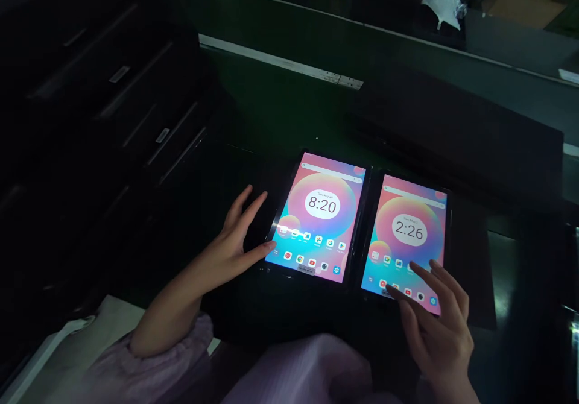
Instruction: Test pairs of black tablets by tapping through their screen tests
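Left hand (pixel 228 244) and right hand (pixel 434 325), fingers open, touch a tablet (pixel 319 214) and its neighbor (pixel 407 229); stray taps could launch apps.

left tablet (pixel 315 217) beside right tablet (pixel 408 235), drawers (pixel 113 102) farther left

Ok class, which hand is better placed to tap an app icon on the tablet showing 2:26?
Probably the right hand: its fingertips are spread just over the lower part of that tablet's screen, by the app icons. The left hand sits beside the other tablet, farther away.
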The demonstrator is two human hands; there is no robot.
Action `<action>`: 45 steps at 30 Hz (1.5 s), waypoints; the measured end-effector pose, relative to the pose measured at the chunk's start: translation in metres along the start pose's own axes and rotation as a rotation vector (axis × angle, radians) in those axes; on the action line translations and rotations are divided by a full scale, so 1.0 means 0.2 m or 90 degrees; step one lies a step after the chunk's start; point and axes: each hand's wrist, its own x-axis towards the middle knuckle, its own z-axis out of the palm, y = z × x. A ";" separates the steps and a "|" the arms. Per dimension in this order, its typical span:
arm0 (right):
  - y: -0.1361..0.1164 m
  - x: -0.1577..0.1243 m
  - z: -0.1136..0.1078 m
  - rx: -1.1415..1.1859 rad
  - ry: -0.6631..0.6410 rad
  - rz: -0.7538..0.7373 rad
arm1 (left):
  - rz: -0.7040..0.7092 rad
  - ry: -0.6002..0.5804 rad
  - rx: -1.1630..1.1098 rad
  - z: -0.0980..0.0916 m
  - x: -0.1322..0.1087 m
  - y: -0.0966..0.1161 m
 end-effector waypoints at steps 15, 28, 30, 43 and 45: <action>-0.02 -0.02 0.01 0.045 0.026 0.041 | 0.041 -0.042 0.053 0.01 -0.01 -0.03; -0.01 0.01 -0.01 0.032 0.063 0.048 | 0.050 -0.054 0.054 -0.01 0.00 -0.05; -0.01 0.01 -0.01 0.033 0.067 0.050 | 0.051 -0.056 0.051 -0.01 0.00 -0.05; 0.11 0.04 -0.08 0.029 0.140 0.100 | 0.049 -0.073 0.039 -0.02 0.00 -0.03; 0.11 0.04 -0.08 0.026 0.143 0.105 | 0.034 -0.079 0.038 -0.02 0.00 -0.03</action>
